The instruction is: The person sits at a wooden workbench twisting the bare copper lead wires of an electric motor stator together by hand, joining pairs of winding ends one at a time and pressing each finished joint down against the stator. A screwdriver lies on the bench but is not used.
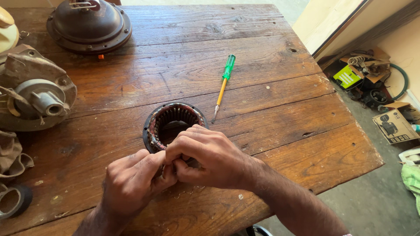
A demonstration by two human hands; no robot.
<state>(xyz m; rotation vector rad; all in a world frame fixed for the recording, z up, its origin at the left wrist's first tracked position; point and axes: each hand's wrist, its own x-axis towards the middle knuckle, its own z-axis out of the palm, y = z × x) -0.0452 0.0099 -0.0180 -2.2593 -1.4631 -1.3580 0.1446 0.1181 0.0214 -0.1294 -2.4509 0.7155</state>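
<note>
— Wooden planks, worn and scratched, make up the desk (271, 109). What lies along its left edge?

— A roll of black tape (13, 200) at the near corner, a brown rag (11, 155) above it, then a grimy motor housing (35, 94) with a stub shaft. Farther back sits a dark round motor cover (89, 24).

— And the hands?

— The left hand (133, 183) and the right hand (210, 159) meet at the near rim of a round motor stator (173, 124), which stands on the desk near its middle, with its bore facing up. The grip of each hand is closed, fingertips pinched together on something at the stator's near edge; what they pinch is hidden by the knuckles, so I cannot tell what it is.

— Anything to the right?

— A screwdriver (223, 85) with a green handle and yellow shaft lies just beyond the stator, tip close to its rim. Past the desk's right edge, the floor holds a cardboard box (393, 126) and a clutter of parts and cables (367, 74).
</note>
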